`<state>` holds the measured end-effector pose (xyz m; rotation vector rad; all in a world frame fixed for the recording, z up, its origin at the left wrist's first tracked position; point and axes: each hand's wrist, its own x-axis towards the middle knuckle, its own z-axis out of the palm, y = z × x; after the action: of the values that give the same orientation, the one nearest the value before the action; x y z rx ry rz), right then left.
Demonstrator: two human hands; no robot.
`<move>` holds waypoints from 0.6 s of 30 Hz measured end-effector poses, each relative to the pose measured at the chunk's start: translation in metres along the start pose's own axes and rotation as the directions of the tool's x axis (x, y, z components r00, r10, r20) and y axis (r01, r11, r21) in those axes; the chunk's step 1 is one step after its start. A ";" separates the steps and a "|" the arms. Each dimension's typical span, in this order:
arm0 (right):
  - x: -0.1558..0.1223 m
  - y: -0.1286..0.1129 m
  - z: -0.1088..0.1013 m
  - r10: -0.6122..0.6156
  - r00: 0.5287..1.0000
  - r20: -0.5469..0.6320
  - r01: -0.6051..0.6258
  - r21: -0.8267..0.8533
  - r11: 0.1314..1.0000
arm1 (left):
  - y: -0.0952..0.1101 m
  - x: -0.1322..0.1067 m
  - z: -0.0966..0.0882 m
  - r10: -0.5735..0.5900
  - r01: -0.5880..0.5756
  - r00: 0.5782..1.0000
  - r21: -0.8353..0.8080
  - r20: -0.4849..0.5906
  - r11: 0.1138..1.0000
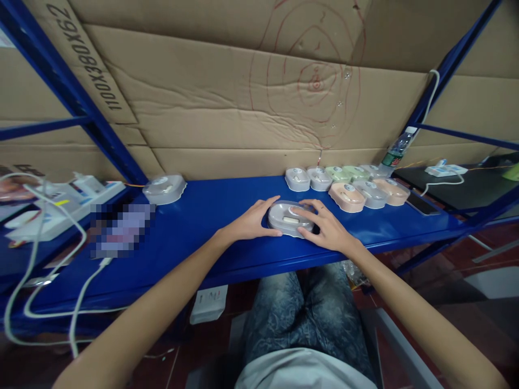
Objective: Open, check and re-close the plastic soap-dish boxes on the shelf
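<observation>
Two forearms [174,292], two hands [254,220], one container [280,212]

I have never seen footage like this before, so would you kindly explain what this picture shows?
Of course. There is no machine here, just a person's two bare hands. The one picture comes from a camera worn on the person's head, looking forward and down. On the blue table, the left hand and the right hand hold a grey container between them, with right fingers reaching over its lid. Towards the right stand peach containers, green containers and more grey ones, near a bottle. A lone container sits at the back left. Behind is a cardboard wall.
</observation>
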<state>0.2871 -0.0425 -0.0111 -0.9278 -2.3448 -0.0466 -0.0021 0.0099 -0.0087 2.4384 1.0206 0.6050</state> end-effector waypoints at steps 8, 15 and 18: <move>0.000 -0.002 -0.002 -0.003 0.999 0.036 0.005 -0.053 0.999 | -0.005 0.000 0.002 0.073 -0.073 0.997 -0.017 0.005 0.997; -0.003 -0.004 -0.003 -0.017 0.998 0.061 0.025 -0.127 0.992 | -0.007 0.000 0.003 0.088 -0.087 0.996 -0.011 0.015 0.996; -0.003 -0.003 -0.002 -0.001 0.997 0.077 0.006 -0.065 0.998 | -0.007 0.000 0.003 0.083 -0.083 0.996 -0.006 0.022 0.997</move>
<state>0.2883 -0.0469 -0.0107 -0.9726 -2.4284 -0.0915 -0.0041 0.0136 -0.0151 2.4878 0.9120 0.6050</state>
